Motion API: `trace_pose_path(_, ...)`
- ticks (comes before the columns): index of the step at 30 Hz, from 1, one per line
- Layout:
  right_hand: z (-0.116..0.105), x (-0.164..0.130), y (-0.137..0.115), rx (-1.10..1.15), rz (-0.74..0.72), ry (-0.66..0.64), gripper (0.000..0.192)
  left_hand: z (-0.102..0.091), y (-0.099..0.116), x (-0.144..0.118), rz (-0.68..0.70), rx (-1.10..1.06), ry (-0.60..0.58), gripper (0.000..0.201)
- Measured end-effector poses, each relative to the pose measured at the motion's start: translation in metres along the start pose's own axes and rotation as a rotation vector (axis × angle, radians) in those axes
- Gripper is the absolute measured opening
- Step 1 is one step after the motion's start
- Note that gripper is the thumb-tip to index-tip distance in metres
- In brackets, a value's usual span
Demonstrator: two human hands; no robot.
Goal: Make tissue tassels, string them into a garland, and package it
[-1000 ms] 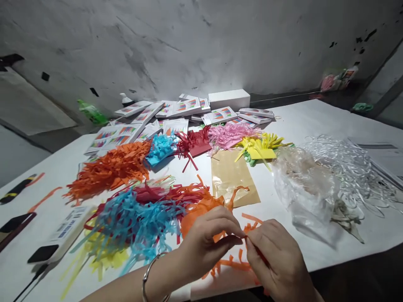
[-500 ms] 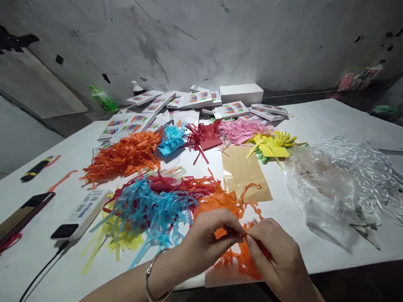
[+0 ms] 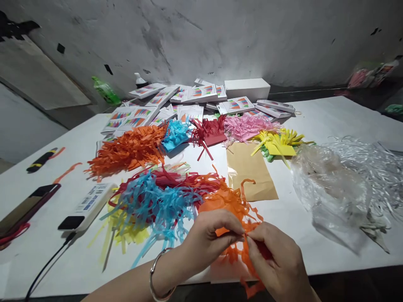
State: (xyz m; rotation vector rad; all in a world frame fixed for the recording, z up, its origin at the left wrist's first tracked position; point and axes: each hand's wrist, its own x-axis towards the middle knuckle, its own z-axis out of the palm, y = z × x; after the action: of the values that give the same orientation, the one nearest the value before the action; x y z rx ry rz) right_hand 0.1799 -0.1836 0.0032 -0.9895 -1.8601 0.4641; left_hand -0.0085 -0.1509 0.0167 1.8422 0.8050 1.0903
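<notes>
My left hand (image 3: 210, 235), with a silver bangle at the wrist, pinches thumb against forefinger on orange fringed tissue paper (image 3: 231, 251). Close against it, my right hand (image 3: 277, 256) also pinches the orange paper. The fingertips meet, so the exact bit held between them is hidden. Orange strips dangle below the hands over the table's near edge. Just behind lies more orange fringe (image 3: 220, 201), beside a heap of blue fringe (image 3: 160, 205), red fringe (image 3: 176, 180) and pale yellow fringe (image 3: 126, 230).
A row of orange (image 3: 129, 149), blue (image 3: 176, 136), red (image 3: 210, 132), pink (image 3: 248, 126) and yellow bundles (image 3: 280, 144) crosses the table. Behind are printed flat boxes (image 3: 201, 93). A brown sheet (image 3: 252, 174), clear plastic bag (image 3: 333, 184), white power bank (image 3: 88, 205) and phone (image 3: 30, 207) lie around.
The view has shifted slightly, moving the table things a little right in the picture. Both hands keep their pinch, and orange strips now hang lower beneath them.
</notes>
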Motion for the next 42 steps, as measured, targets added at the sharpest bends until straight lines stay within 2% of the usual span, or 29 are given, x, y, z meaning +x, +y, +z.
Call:
trace_pose_path(3,-0.001,0.001,0.001,0.142,0.099,-0.098,0.015,-0.001,-0.002,-0.001,-0.051,-0.029,0.007,0.007)
trace_pose_path(5,0.000,0.002,0.002,0.190,0.143,-0.118,0.015,-0.002,-0.003,-0.001,-0.071,-0.038,-0.007,0.007)
trace_pose_path(11,0.006,0.000,-0.001,0.009,0.041,-0.009,0.016,0.000,-0.004,-0.004,-0.077,0.051,0.009,0.009)
trace_pose_path(17,0.005,-0.005,0.000,0.097,0.083,-0.035,0.015,-0.001,-0.003,-0.005,-0.034,0.092,0.025,0.003)
trace_pose_path(21,0.007,-0.007,0.002,-0.023,0.035,0.047,0.015,0.000,-0.002,-0.005,-0.028,0.084,0.030,0.006)
trace_pose_path(24,0.006,-0.008,0.002,-0.007,0.017,0.036,0.016,0.001,-0.002,-0.006,-0.006,0.082,0.016,0.007)
trace_pose_path(32,0.008,-0.005,-0.001,0.071,0.083,0.055,0.015,0.003,-0.005,-0.007,-0.014,0.036,0.038,0.010)
trace_pose_path(38,0.005,-0.003,0.001,0.141,0.088,-0.082,0.016,0.002,-0.005,-0.007,0.005,0.019,0.007,0.009)
trace_pose_path(42,0.004,-0.003,0.001,0.051,0.106,0.020,0.013,0.000,-0.006,-0.008,-0.003,0.044,-0.009,0.009)
